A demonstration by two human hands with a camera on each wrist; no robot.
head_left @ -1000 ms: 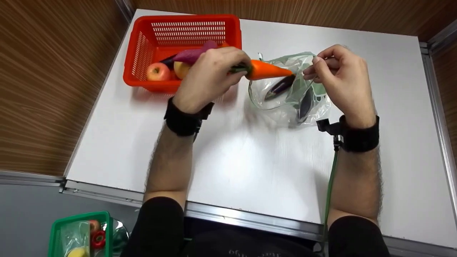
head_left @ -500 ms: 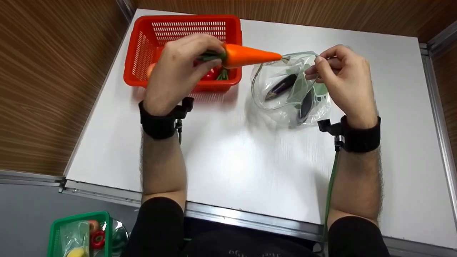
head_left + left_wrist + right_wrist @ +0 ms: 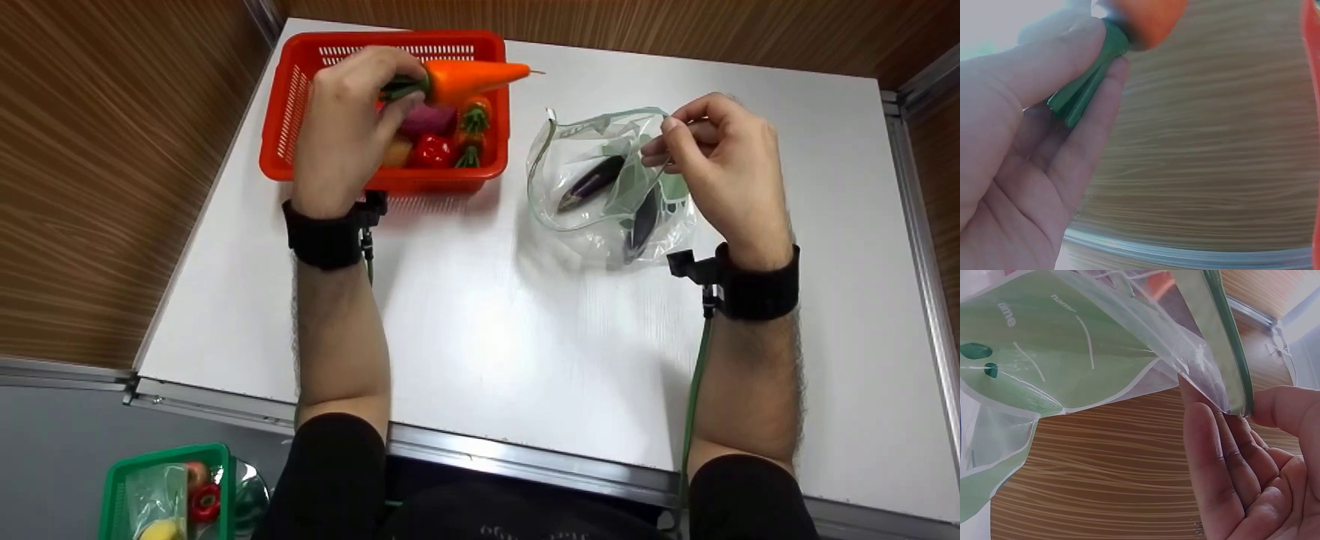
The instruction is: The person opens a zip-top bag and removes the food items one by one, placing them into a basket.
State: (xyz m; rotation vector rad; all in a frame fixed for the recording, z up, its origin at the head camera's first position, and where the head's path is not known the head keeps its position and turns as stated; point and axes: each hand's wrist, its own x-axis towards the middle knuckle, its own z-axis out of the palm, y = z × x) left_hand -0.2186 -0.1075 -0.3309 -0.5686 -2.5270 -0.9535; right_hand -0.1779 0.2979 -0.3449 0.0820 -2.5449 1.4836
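My left hand (image 3: 337, 127) pinches an orange carrot (image 3: 480, 79) by its green stem (image 3: 1089, 79). The carrot lies roughly level above the red basket (image 3: 420, 178), its thin tip pointing right past the rim. My right hand (image 3: 724, 161) pinches the green-edged mouth of a clear zip bag (image 3: 619, 118) between thumb and fingers. Green print with white lettering shows on the bag (image 3: 1089, 343) in the right wrist view. Inside the bag are two dark eggplants, one on the left (image 3: 592, 182) and one on the right (image 3: 643, 227). The bag's mouth gapes toward the left.
In the basket lie a red pepper-like vegetable (image 3: 433, 151), a purple item (image 3: 431, 120) and orange items with green tops (image 3: 474, 120). A green basket (image 3: 169, 459) with produce and a clear bag stands below the white table's (image 3: 495, 352) front left edge. Wood-grain panels (image 3: 127, 150) surround the table.
My left hand has drawn the carrot from over the bag's mouth to the left and back, above the red basket. The right hand stays in place, holding the bag's edge.
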